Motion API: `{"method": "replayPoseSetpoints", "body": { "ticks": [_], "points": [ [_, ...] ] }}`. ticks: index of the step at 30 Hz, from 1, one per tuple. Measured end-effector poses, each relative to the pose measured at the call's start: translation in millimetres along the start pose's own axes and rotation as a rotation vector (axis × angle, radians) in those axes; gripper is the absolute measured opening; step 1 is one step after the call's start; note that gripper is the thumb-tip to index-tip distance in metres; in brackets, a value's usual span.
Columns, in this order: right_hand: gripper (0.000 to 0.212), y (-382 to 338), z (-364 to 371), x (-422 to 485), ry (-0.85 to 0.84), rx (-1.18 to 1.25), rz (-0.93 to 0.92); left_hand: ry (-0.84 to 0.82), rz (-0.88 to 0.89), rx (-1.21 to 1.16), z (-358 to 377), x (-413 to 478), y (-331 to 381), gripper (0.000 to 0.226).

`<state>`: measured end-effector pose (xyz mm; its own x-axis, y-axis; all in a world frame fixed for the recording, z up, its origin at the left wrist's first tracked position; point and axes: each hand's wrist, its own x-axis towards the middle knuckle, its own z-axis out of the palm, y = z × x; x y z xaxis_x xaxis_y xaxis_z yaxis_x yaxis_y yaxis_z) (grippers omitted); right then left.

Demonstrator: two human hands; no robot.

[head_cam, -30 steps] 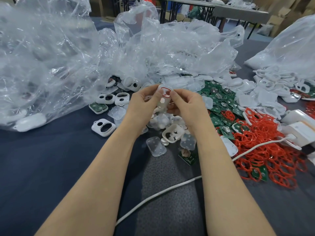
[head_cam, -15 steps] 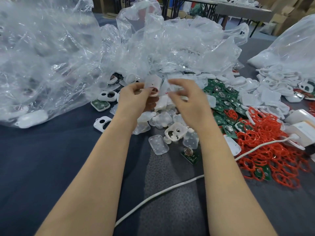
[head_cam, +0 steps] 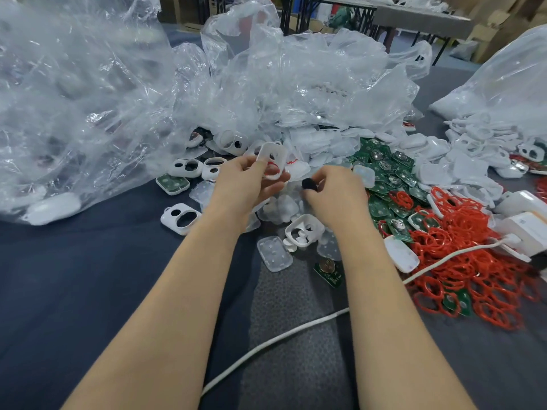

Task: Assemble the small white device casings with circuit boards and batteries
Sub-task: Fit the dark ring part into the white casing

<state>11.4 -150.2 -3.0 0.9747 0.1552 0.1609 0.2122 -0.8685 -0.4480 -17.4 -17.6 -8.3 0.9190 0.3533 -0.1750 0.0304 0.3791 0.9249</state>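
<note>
While the left hand (head_cam: 245, 187) pinches a white casing (head_cam: 270, 159) by its edge, a red ring (head_cam: 274, 168) seated in it, the right hand (head_cam: 334, 196) curls its fingers round a small dark piece (head_cam: 309, 184) I cannot name. The step looks like fitting parts into the shell, and next that piece likely needs lining up with an opening and pressing in. Green circuit boards (head_cam: 384, 170) and a heap of red rings (head_cam: 461, 232) lie right of the right hand, loose casings (head_cam: 165, 217) left of the left, clear bags (head_cam: 88, 99) beyond, all on a dark cloth table (head_cam: 74, 276); more tables (head_cam: 414, 22) and boxes (head_cam: 485, 37) stand far behind.
</note>
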Motion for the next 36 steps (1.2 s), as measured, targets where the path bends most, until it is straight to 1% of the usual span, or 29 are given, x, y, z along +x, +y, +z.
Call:
{"method": "replayPoseSetpoints", "body": {
  "ticks": [2, 4, 6, 8, 9, 11, 12, 14, 17, 20, 23, 26, 30, 34, 36],
  "points": [
    [0.013, 0, 1, 1, 0.035, 0.066, -0.019, -0.004, 0.002, 0.009, 2, 0, -1, 0.021],
    [0.010, 0, -3, 1, 0.084, 0.254, -0.028, -0.002, 0.018, 0.031, 4, -1, -3, 0.021],
    [0.014, -1, -9, 2, 0.109, 0.461, -0.031, 0.014, 0.057, 0.079, 5, -2, -4, 0.018],
    [0.022, -2, -12, 2, 0.090, 0.691, -0.036, 0.034, 0.129, 0.164, 5, -1, -6, 0.015],
    [0.022, -4, -12, 1, 0.078, 0.796, -0.042, 0.043, 0.170, 0.219, 5, -1, -7, 0.015],
    [0.016, -12, -11, -1, 0.068, 0.948, -0.045, 0.057, 0.234, 0.277, 4, -1, -8, 0.015],
    [0.013, -15, -10, -2, 0.069, 0.992, -0.038, 0.059, 0.251, 0.265, 5, -2, -8, 0.016],
    [0.014, -21, -6, -4, 0.092, 1.022, -0.027, 0.044, 0.259, 0.188, 6, -4, -8, 0.017],
    [0.014, -24, 0, -4, 0.160, 0.925, -0.048, 0.001, 0.260, 0.123, 9, -6, -7, 0.019],
    [0.004, -22, 2, -4, 0.184, 0.942, -0.016, -0.037, 0.241, 0.106, 12, -5, -9, 0.018],
    [0.007, -20, 5, -4, 0.211, 0.909, -0.020, -0.080, 0.240, 0.135, 14, -4, -12, 0.020],
    [0.008, -20, 6, -4, 0.238, 0.874, -0.045, -0.089, 0.265, 0.166, 14, -4, -13, 0.020],
    [0.014, -18, 5, -2, 0.230, 0.923, -0.002, -0.094, 0.247, 0.128, 14, -4, -12, 0.021],
    [0.008, -17, 2, 1, 0.188, 1.047, 0.027, -0.086, 0.211, 0.049, 14, -6, -9, 0.023],
    [0.010, -15, 0, 1, 0.184, 1.036, 0.012, -0.063, 0.182, 0.006, 14, -6, -7, 0.022]
  ]
}}
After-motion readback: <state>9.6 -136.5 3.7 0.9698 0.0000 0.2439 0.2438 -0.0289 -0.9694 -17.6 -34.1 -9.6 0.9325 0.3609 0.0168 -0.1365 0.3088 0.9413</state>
